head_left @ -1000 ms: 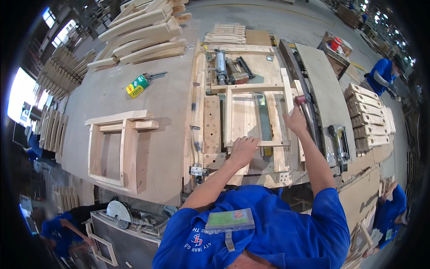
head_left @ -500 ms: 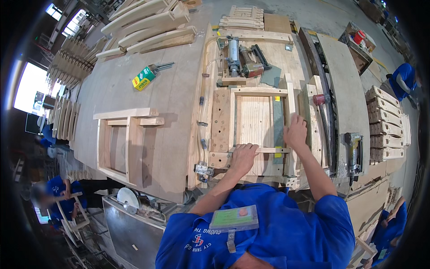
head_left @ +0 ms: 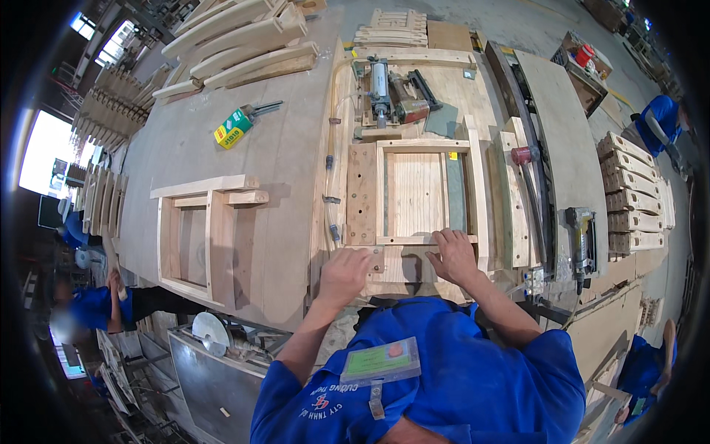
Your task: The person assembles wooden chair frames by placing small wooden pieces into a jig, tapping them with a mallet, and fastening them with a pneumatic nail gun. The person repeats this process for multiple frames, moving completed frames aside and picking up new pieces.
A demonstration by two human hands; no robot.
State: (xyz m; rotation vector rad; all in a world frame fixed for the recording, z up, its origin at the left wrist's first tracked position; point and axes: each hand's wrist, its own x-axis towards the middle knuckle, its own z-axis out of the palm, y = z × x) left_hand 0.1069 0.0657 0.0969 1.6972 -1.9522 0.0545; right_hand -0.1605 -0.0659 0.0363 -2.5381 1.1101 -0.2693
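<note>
A square wooden frame (head_left: 418,146) lies in a clamping jig (head_left: 362,194) on the workbench, in front of me. My left hand (head_left: 345,271) rests flat on the near left corner of the jig, fingers together, holding nothing. My right hand (head_left: 452,254) presses with spread fingers on the frame's near rail (head_left: 405,240). A pneumatic cylinder (head_left: 379,80) sits at the jig's far end.
A finished wooden frame (head_left: 201,235) lies on the bench to the left, with a green and yellow box (head_left: 231,129) beyond it. A nail gun (head_left: 582,231) lies to the right. Curved wooden parts (head_left: 634,194) are stacked at right, long parts (head_left: 237,37) at the far left. Other people in blue work around.
My right hand came back from the far right side of the jig to the frame's near rail. My left hand slid from the near rail to the jig's left corner.
</note>
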